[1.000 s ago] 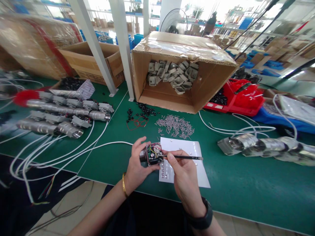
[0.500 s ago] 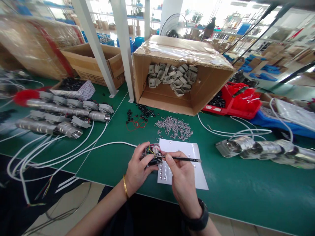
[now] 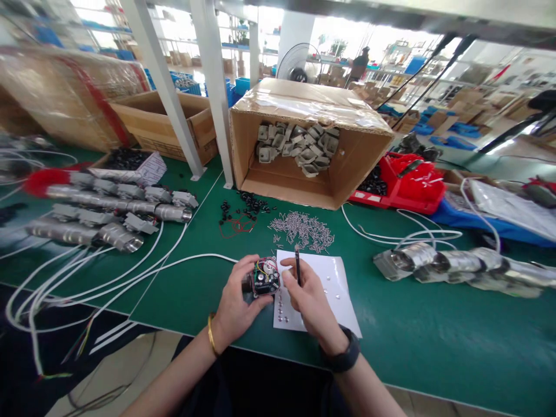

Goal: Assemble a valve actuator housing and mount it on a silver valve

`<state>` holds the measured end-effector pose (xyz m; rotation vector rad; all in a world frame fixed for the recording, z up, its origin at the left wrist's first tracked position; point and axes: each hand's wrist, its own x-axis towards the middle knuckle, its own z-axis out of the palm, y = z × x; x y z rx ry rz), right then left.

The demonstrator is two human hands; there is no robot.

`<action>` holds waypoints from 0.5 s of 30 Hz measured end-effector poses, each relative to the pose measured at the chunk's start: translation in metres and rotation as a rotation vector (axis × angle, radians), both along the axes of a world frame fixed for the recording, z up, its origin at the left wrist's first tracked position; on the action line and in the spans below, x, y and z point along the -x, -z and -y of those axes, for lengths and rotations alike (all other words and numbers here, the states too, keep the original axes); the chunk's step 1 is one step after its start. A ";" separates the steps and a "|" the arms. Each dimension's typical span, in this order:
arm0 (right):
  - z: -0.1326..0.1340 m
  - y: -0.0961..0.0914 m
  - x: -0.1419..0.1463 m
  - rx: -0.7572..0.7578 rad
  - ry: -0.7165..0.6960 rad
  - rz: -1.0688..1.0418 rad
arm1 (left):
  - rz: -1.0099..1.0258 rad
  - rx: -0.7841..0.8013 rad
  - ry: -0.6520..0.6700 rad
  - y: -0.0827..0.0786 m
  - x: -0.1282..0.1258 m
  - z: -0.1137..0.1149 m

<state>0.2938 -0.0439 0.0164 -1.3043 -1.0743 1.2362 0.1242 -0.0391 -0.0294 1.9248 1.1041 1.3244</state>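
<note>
A worker's left hand [image 3: 234,301] closes around a small open housing [image 3: 263,278] packed with coloured wires — held just above the green mat [image 3: 434,336]. Beside it, the right hand [image 3: 306,298] pinches a slim black tool [image 3: 297,262] upright over a white sheet [image 3: 334,289] dotted with tiny beads.

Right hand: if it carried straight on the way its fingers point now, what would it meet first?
The right hand points up and left, toward the small wired assembly held in the left hand. That assembly would likely come first; the gap looks slight, though depth is hard to judge from this view.
</note>
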 end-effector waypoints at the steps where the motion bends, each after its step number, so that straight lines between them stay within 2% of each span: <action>1: -0.003 0.006 0.005 0.036 -0.028 -0.045 | 0.033 0.072 -0.009 -0.002 0.000 0.000; 4: -0.003 0.012 0.016 0.065 -0.031 -0.126 | 0.042 0.244 0.024 -0.008 0.001 -0.002; 6: -0.001 0.011 0.018 0.047 -0.037 -0.107 | 0.015 0.304 0.068 -0.012 0.003 -0.005; 11: 0.002 0.006 0.017 0.016 -0.057 0.051 | -0.012 0.353 0.079 -0.013 0.005 -0.008; 15: 0.007 0.006 0.028 -0.038 0.000 0.312 | 0.005 0.350 0.072 -0.011 0.003 -0.008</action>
